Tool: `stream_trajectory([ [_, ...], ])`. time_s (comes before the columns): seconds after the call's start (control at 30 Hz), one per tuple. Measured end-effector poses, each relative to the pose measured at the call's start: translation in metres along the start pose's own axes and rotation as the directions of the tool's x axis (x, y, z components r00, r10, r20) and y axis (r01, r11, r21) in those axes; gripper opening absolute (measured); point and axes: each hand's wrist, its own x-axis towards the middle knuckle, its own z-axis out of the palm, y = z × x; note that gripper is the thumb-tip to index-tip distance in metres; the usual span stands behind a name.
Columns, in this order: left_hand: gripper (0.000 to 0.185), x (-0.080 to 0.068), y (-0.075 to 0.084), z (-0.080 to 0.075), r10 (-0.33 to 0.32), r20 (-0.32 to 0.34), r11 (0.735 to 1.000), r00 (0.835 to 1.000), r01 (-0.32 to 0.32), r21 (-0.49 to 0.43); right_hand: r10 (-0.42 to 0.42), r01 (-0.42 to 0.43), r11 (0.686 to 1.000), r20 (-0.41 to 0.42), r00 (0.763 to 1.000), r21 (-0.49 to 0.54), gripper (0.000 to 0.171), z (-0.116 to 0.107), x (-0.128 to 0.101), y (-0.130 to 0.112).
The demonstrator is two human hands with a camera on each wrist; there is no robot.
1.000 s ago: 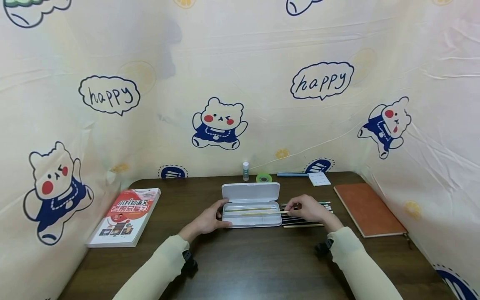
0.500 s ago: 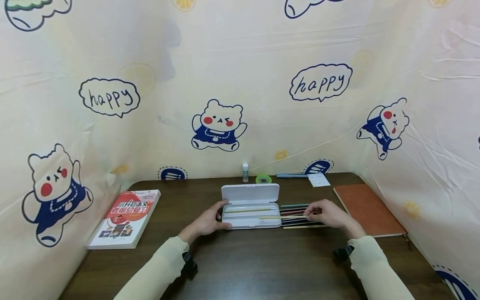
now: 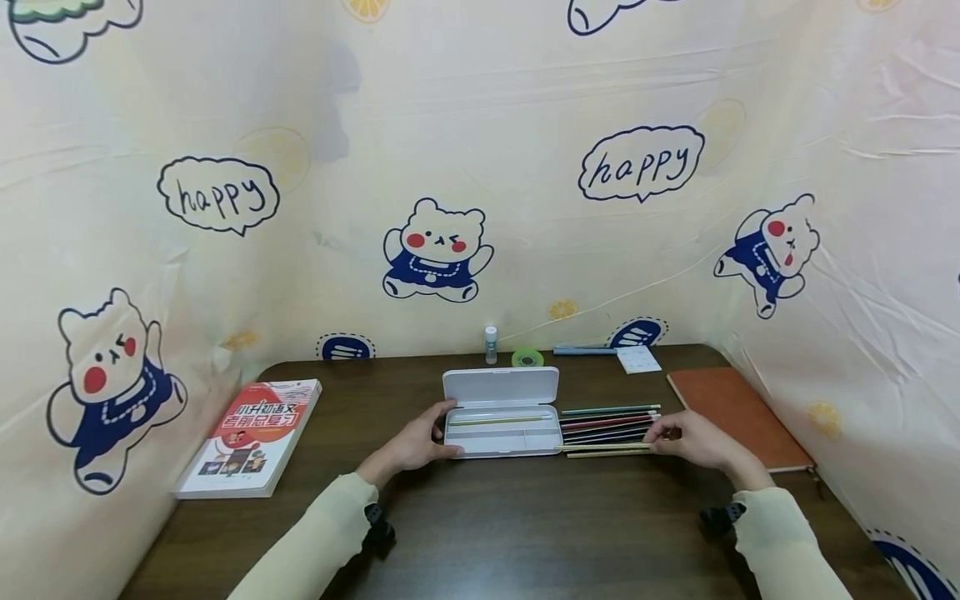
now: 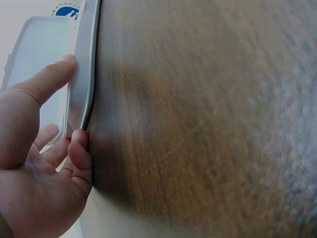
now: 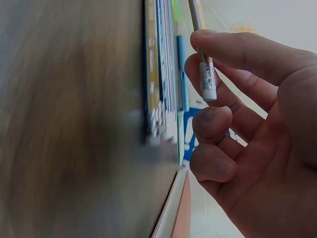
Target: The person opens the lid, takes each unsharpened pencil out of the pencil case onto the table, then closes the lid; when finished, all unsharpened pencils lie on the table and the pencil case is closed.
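An open white pencil case lies at mid-table with its lid tipped back; one yellowish pencil is inside. My left hand grips the case's left end, thumb along the front wall and fingers around the corner. To the right of the case several dark and coloured pencils lie in a row. Between thumb and index finger my right hand pinches a pencil near its white eraser end. That pencil is over the near side of the row, its far tip right at the case's edge.
A red-and-white book lies at left, a brown notebook at right. Along the back edge are a glue stick, a green tape roll, a blue stick-like item and a white card.
My right hand has moved right and slightly nearer, drawing the pinched pencil from over the case to the row beside it. My left hand has kept its place.
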Motion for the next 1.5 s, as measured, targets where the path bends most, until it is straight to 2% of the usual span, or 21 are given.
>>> stream_trajectory([
  [0.3, 0.088, 0.0, -0.001, 0.0, 0.009, 0.001, 1.0, 1.0, -0.009, -0.005, 0.044, -0.043, 0.999, 0.035, 0.998, -0.022, 0.004, -0.001, -0.01, 0.007],
  [0.73, 0.088, -0.001, 0.0, -0.001, 0.012, 0.005, 1.0, 1.0, -0.012, 0.02, 0.074, -0.076, 0.996, -0.031, 0.997, -0.041, 0.007, 0.004, -0.008, 0.01],
  [1.17, 0.088, -0.001, 0.0, -0.002, 0.001, 0.005, 1.0, 1.0, -0.001, 0.01, 0.112, -0.112, 0.994, -0.024, 0.993, -0.011, 0.008, 0.005, -0.007, 0.008],
  [1.5, 0.087, -0.001, 0.001, -0.001, 0.003, 0.006, 1.0, 1.0, -0.003, 0.002, 0.066, -0.065, 0.996, -0.023, 0.998, 0.054, 0.009, 0.006, 0.006, -0.005],
])
